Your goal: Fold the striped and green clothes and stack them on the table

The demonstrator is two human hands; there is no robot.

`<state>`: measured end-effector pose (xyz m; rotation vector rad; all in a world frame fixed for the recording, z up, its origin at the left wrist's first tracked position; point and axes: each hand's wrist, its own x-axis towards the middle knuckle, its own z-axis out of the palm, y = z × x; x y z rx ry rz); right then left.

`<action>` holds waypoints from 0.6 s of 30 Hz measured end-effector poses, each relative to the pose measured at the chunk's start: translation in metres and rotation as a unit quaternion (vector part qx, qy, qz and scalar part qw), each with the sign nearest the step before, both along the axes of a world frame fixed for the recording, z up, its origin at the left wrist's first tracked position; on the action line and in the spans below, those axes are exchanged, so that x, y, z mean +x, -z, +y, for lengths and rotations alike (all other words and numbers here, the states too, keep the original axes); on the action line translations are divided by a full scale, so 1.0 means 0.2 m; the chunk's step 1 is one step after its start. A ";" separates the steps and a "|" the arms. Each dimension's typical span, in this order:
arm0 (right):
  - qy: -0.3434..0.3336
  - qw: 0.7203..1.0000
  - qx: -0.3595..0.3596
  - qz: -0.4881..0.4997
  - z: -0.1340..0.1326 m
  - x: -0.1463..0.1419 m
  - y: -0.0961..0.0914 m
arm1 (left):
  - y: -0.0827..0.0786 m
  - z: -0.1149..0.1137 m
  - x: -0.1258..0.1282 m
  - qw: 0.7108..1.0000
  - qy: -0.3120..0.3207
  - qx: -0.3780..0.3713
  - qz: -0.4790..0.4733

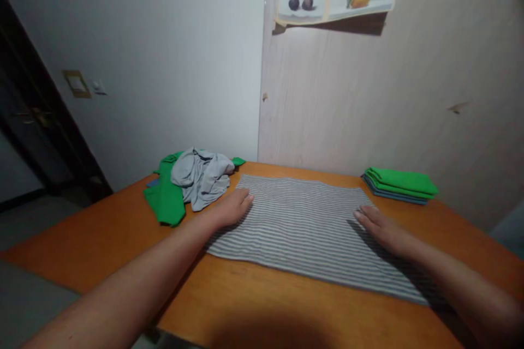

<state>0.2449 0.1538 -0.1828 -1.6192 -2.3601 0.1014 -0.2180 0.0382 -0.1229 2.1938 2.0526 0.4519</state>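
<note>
A grey-and-white striped cloth [303, 223] lies spread flat on the orange wooden table [254, 305]. My left hand [234, 206] rests palm down on the cloth's left edge, fingers stretched out. On the cloth's right part my right hand [379, 227] lies flat as well, fingers extended toward the far edge. Neither hand holds anything.
A crumpled heap of grey cloth [201, 176] on green cloth [167, 199] sits at the table's far left. A neat stack of folded green and blue cloths [399, 185] lies at the far right. Walls stand close behind the table; a dark door [28, 114] is at left.
</note>
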 end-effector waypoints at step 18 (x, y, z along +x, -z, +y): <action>0.051 0.997 -0.037 -0.050 -0.22 0.09 -0.03 | 0.01 -0.24 0.06 0.999 0.040 -0.006 0.035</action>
